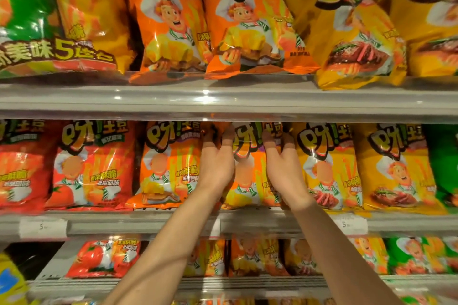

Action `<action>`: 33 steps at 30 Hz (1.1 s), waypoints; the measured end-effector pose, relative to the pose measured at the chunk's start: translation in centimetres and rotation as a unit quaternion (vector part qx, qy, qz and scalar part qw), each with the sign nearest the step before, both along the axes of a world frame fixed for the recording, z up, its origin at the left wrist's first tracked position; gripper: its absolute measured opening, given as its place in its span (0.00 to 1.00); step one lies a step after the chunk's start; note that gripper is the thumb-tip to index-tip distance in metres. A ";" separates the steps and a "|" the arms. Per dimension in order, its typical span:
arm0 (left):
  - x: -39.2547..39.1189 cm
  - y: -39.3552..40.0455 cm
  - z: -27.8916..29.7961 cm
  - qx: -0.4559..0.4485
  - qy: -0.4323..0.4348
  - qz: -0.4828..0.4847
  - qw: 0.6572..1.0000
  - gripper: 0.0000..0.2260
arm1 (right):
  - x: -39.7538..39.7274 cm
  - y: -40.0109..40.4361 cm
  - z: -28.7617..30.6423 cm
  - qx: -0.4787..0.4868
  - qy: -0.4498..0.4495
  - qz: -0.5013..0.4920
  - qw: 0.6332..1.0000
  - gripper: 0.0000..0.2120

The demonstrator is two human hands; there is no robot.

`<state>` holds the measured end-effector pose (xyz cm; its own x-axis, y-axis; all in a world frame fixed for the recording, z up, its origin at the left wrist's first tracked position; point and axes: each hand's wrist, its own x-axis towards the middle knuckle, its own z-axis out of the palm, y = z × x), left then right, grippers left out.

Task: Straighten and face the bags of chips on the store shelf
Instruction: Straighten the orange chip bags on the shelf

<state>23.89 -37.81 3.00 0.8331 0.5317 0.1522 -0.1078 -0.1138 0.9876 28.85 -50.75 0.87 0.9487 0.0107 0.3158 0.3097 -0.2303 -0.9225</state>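
Observation:
An orange chip bag (pixel 247 171) stands upright in the middle shelf row, between another orange bag (pixel 168 163) on its left and a yellow bag (pixel 329 168) on its right. My left hand (pixel 216 161) grips its left edge, fingers curled over the top corner. My right hand (pixel 282 163) grips its right edge the same way. Both hands hide the bag's sides. Red bags (pixel 94 166) fill the row further left.
The upper shelf (pixel 223 101) holds larger orange bags (pixel 250 22) and a yellow bag (pixel 357 39) that overhangs the shelf lip, tilted. A green bag (pixel 443 166) stands at far right. Price tags (pixel 349 224) sit on the middle shelf rail. The lower shelf holds more bags (pixel 104 259).

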 end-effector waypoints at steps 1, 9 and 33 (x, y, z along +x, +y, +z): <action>0.2 0.1 -0.1 -0.021 -0.001 -0.004 1.000 0.25 | 0.0 -0.1 0.1 -0.009 0.006 0.000 1.000 0.21; 1.0 0.3 -0.4 0.010 0.026 -0.009 1.000 0.35 | 0.7 0.0 1.0 -0.043 0.085 0.032 0.995 0.48; -0.4 0.4 -3.3 0.130 0.029 -0.099 0.986 0.46 | -2.3 -0.2 0.4 -0.076 -0.009 -0.020 0.997 0.30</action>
<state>23.45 -37.37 -0.34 0.9278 0.3069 0.2119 -0.0985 -0.3464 0.9329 26.58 -50.99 1.29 0.9433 0.0221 0.3313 0.3145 -0.3790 -0.8703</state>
